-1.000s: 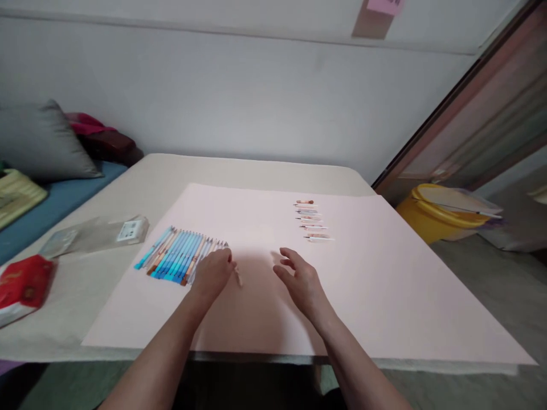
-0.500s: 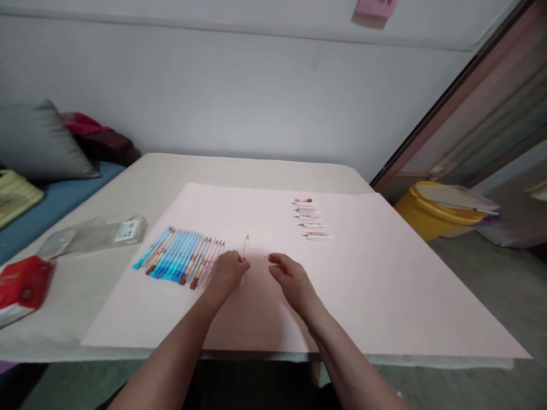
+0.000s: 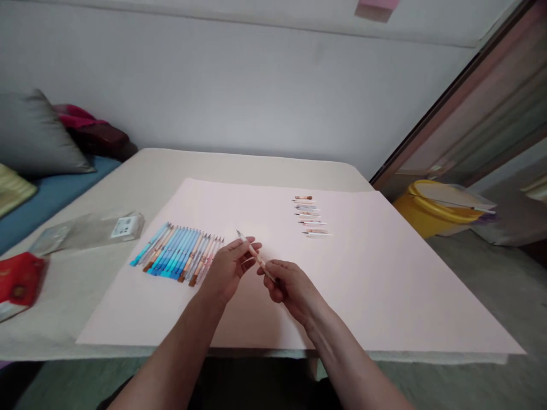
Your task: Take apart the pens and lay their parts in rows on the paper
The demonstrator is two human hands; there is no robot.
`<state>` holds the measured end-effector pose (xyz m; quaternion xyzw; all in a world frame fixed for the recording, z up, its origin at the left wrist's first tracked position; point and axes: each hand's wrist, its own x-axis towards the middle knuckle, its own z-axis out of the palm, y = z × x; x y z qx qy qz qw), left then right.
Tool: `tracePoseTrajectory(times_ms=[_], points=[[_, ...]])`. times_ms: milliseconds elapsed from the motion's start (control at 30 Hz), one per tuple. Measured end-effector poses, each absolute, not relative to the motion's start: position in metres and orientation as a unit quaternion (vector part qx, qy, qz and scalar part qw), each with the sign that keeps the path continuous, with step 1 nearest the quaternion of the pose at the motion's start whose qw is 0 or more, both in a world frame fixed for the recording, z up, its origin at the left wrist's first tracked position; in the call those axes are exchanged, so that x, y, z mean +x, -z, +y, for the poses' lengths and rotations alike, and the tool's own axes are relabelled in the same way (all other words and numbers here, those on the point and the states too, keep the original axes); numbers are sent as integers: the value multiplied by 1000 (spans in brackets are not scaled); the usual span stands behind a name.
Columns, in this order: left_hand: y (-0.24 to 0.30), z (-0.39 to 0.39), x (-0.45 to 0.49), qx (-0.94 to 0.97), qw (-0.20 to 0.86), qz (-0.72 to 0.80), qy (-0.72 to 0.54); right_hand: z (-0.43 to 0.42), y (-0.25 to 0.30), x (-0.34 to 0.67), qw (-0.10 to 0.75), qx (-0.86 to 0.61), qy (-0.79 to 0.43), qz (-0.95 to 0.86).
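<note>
A slim pale pen with a pinkish print (image 3: pixel 255 254) is held slantwise above the pink sheet, its pointed tip up and to the left. My left hand (image 3: pixel 228 265) pinches it near the tip, fingers curled round it. Its lower end is in the closed fingers of my right hand (image 3: pixel 290 286), which hide that end. Left of my left hand lies a close row of pens (image 3: pixel 182 251) in blue, tan, grey and pink, tips pointing away from me. Farther off to the right, several thin white pieces with dark tips (image 3: pixel 311 215) lie in a column, with a short brown-ended piece (image 3: pixel 303 197) at its top.
The pink sheet (image 3: pixel 384 302) covers much of the cloth-topped table (image 3: pixel 239 159). At the left are a clear plastic pouch (image 3: pixel 92 233) and a red packet (image 3: pixel 21 279). Beyond the table's right edge stands a yellow bin (image 3: pixel 431 210). A wall (image 3: pixel 256 97) rises behind.
My left hand has lifted the pen and tilted it toward my right hand. The right hand has moved left and down and closed on the pen's lower end.
</note>
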<state>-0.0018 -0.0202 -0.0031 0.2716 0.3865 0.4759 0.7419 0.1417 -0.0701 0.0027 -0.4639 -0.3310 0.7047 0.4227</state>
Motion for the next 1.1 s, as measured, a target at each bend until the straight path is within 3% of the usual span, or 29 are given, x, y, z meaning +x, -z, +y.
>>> tracePoseTrajectory(times_ms=[200,300,400,500,567,733,833,967,1100], points=[[7,-22,0,244,774,345,-471,-70,-1,136,419,-516,-609,-433],[11,-26,5,225,762,372,-480,-69,1,131,396,-586,-456,-540],[12,-26,7,221,743,400,-489,-71,4,126,317,-641,-270,-645],[11,-25,6,218,735,415,-491,-72,6,124,274,-664,-195,-668],[10,-25,4,211,735,416,-492,-73,6,125,312,-655,-278,-629],[8,-24,1,219,752,397,-478,-71,3,131,399,-531,-647,-375],[10,-24,2,223,757,394,-472,-69,3,134,417,-516,-659,-354],[14,-25,5,194,756,398,-482,-71,6,135,426,-609,-450,-496],[15,-25,7,172,760,400,-483,-76,10,135,344,-665,-186,-636]])
